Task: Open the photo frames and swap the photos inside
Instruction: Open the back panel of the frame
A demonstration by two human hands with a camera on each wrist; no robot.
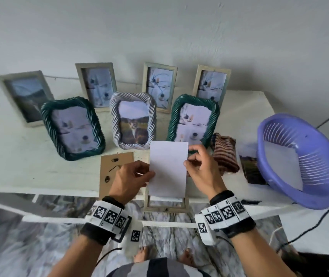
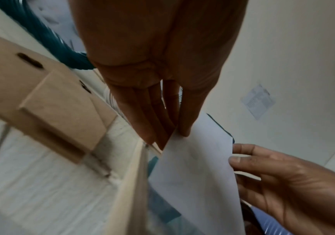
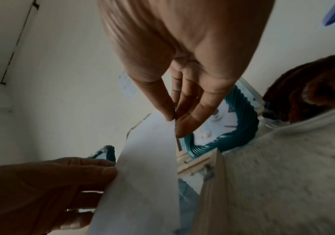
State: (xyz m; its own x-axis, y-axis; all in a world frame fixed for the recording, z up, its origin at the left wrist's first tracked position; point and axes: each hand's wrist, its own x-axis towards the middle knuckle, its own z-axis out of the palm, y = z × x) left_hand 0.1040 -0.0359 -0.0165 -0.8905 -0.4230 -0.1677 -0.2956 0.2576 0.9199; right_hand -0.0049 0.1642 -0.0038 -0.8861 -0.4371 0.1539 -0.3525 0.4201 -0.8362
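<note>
A person stands at a white worktop point(image 1: 39, 176), looking down at both hands. Between them they hold a photo point(image 1: 168, 168) upright, its blank white back facing the viewer. The left hand point(image 1: 128, 179) pinches the photo's left edge between thumb and fingers. The right hand point(image 1: 201, 168) pinches the right edge the same way, thumb in front and fingers behind.

Directly beneath the photo, an open pale wooden frame point(image 1: 166, 205) lies at the near edge of the worktop. The photo's lower edge sits within or just above its opening; which one cannot be told. The frame's brown backing board point(image 1: 115, 168) lies loose to the left, beside the left hand.

Seven closed frames stand in two rows further back. To the right lie a striped knitted cloth point(image 1: 224, 154), a loose landscape photo point(image 1: 250, 166) and a purple plastic basket point(image 1: 301, 160).

The step appears to be seating this photo in the open frame. To do it well, both pinches should stay light and at the edges, keeping the sheet flat. Its bottom corners should line up squarely with the frame's recess before it is lowered. The frame overhangs the worktop edge, so downward pressure could tip it; steadying it first seems wise. Then the backing board goes on top.
</note>
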